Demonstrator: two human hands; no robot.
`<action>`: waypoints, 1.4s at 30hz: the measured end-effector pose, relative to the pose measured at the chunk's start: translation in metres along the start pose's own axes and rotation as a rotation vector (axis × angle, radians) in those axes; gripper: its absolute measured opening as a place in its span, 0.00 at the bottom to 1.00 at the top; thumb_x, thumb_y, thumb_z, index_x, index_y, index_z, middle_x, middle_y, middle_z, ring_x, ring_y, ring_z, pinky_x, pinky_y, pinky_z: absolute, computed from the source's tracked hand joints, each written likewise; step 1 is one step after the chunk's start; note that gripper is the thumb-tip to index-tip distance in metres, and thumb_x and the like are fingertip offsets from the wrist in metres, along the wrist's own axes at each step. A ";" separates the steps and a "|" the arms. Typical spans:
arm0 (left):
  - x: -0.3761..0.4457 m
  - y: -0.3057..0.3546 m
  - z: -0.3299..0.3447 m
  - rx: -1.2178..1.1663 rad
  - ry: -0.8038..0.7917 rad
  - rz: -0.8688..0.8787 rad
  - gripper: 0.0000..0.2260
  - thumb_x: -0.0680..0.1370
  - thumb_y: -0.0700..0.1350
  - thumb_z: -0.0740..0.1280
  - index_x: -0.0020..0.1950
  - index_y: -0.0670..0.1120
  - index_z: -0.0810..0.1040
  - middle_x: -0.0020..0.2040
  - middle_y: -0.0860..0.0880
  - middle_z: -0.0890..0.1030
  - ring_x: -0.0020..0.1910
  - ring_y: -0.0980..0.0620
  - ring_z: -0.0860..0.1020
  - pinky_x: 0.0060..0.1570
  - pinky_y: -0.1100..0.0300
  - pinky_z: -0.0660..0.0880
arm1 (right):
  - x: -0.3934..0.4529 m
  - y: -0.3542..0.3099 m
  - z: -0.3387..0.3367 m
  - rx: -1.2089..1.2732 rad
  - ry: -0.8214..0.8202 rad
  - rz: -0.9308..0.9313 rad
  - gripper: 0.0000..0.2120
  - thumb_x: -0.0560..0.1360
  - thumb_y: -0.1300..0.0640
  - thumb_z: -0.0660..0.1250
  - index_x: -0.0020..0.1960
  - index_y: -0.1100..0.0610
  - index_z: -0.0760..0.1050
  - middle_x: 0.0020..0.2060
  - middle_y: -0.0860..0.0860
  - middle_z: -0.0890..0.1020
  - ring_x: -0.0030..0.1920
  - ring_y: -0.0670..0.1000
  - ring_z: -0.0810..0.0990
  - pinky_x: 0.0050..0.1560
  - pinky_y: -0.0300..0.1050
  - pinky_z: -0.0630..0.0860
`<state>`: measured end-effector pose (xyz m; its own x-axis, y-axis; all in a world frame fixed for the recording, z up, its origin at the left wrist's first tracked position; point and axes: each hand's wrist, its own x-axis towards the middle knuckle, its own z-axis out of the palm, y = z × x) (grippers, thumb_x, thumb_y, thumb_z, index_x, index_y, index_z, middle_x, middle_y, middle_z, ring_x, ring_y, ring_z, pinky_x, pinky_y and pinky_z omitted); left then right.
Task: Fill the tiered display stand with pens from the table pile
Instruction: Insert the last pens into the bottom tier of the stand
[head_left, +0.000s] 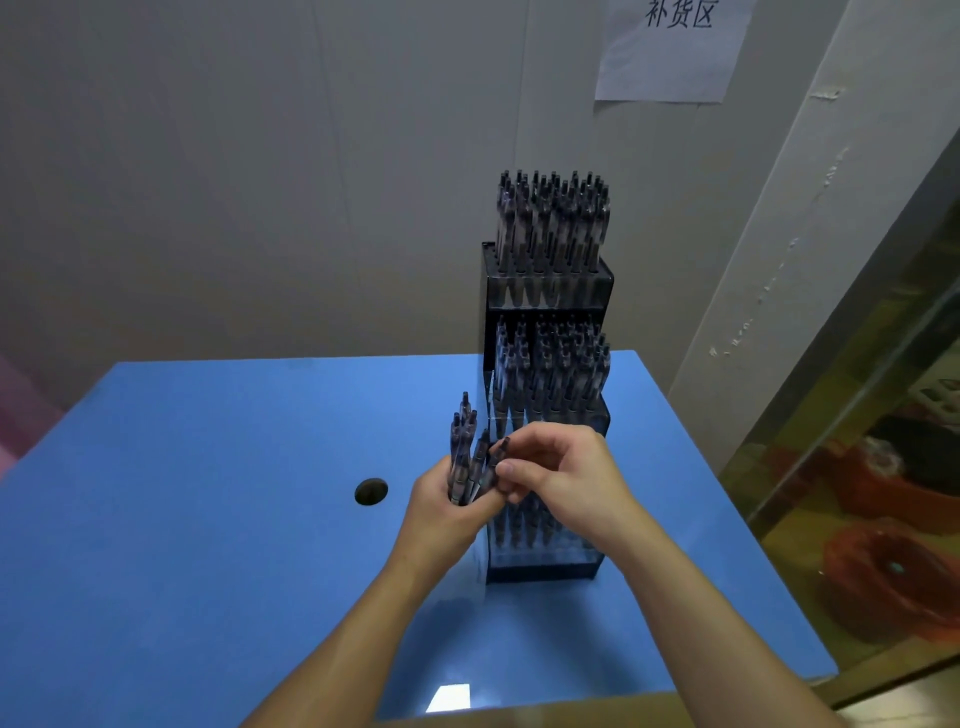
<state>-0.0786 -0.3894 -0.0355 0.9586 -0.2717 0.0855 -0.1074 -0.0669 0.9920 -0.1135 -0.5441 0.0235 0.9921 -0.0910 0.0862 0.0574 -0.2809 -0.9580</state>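
Note:
A black tiered display stand (545, 566) stands on the blue table (208, 519), right of centre. Its top tier (550, 223) and middle tier (550, 374) are packed with upright dark pens; more pens stand in the lowest tier behind my hands. My left hand (447, 512) grips a bunch of several pens (465, 452), upright, just left of the stand. My right hand (561, 473) pinches one pen (496, 460) at the right edge of that bunch, in front of the stand's lower part.
A round hole (371, 491) is cut in the table to the left of my hands. A paper sign (675, 47) hangs on the grey wall behind. Red tubs (893, 577) sit on the floor to the right, beyond the table's edge.

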 end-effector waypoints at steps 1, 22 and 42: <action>0.002 0.000 -0.003 0.007 -0.003 0.005 0.11 0.76 0.42 0.77 0.40 0.45 0.76 0.27 0.57 0.72 0.26 0.58 0.67 0.29 0.67 0.67 | 0.000 0.000 0.002 0.013 0.020 -0.003 0.09 0.75 0.70 0.73 0.44 0.57 0.84 0.36 0.56 0.87 0.37 0.62 0.85 0.44 0.54 0.84; 0.018 -0.023 0.007 0.053 0.195 -0.007 0.21 0.77 0.50 0.75 0.36 0.46 0.65 0.29 0.49 0.64 0.29 0.49 0.63 0.30 0.52 0.63 | -0.016 0.003 -0.083 -0.221 0.382 0.075 0.07 0.70 0.67 0.75 0.35 0.59 0.81 0.26 0.54 0.82 0.32 0.62 0.84 0.31 0.51 0.83; 0.002 -0.025 0.024 0.085 0.333 -0.092 0.15 0.80 0.45 0.71 0.37 0.43 0.69 0.30 0.45 0.67 0.30 0.47 0.65 0.32 0.52 0.67 | -0.007 0.036 -0.076 -0.421 0.308 0.128 0.07 0.71 0.57 0.74 0.36 0.53 0.78 0.30 0.44 0.82 0.35 0.42 0.80 0.34 0.28 0.71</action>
<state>-0.0805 -0.4118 -0.0626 0.9971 0.0665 0.0359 -0.0248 -0.1603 0.9867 -0.1272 -0.6265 0.0097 0.9058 -0.4084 0.1126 -0.1747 -0.6024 -0.7788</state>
